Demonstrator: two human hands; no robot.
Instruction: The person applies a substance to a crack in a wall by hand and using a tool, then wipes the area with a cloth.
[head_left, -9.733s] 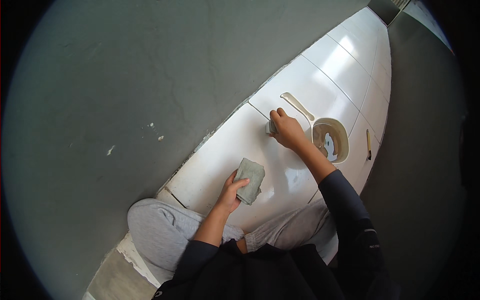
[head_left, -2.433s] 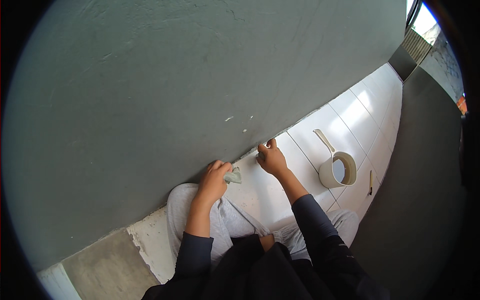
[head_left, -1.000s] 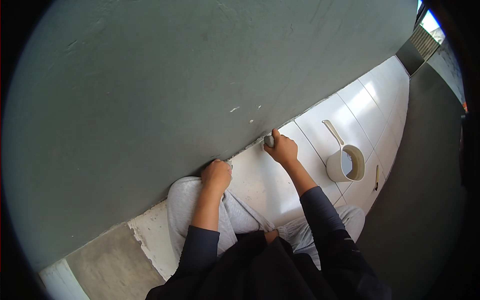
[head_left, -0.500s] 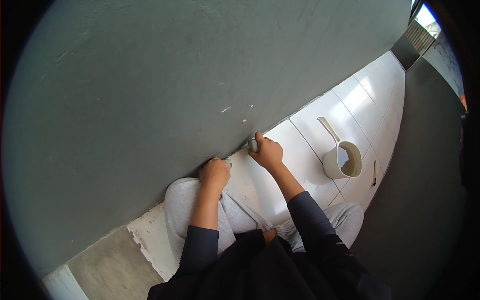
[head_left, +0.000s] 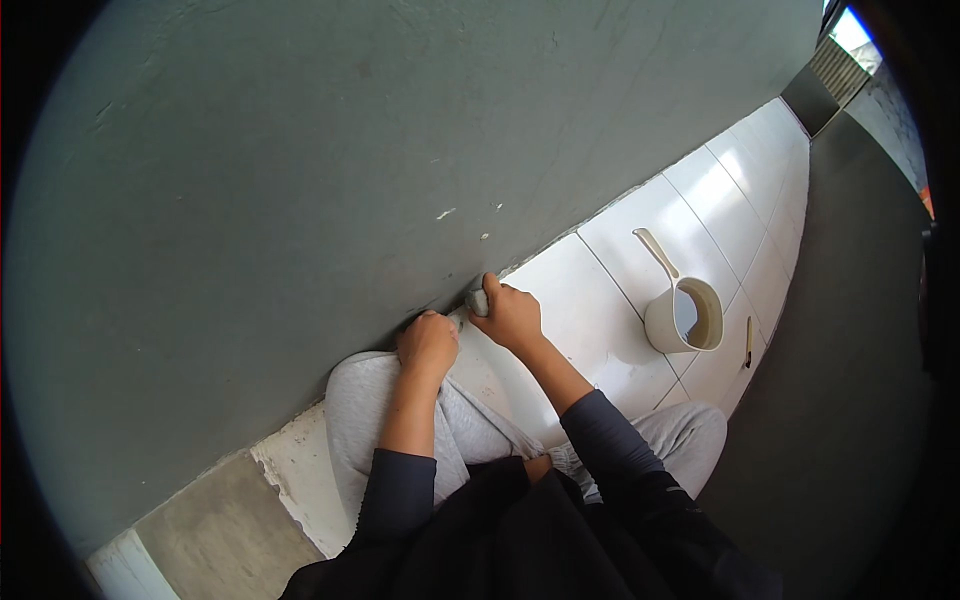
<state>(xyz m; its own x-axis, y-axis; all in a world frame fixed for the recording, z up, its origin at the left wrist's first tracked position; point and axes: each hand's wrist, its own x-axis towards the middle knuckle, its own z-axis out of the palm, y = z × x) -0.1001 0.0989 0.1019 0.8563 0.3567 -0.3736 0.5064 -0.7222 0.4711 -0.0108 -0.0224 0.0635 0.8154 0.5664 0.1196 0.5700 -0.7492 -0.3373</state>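
Observation:
Where the grey wall [head_left: 300, 190] meets the white tiled floor [head_left: 620, 262], both hands are at work close together. My right hand [head_left: 510, 320] is closed around a grey rounded lump [head_left: 477, 302], its thumb uppermost, right against the foot of the wall. What the lump is made of does not show. Just left of it, my left hand [head_left: 428, 343] is a closed fist by the wall. A little of something pale and greenish [head_left: 457, 323] shows past its fingers, mostly hidden.
On the tiles to the right stands a cream water dipper [head_left: 658, 330] with liquid in it, handle toward the wall. A slim cutter-like tool [head_left: 749, 342] lies beyond it. A second dark wall [head_left: 830, 300] bounds the right. A bare concrete patch [head_left: 225, 530] is at lower left.
My right hand, with the grey lump, has slid left along the foot of the wall, closer to my left hand. My left hand has barely moved.

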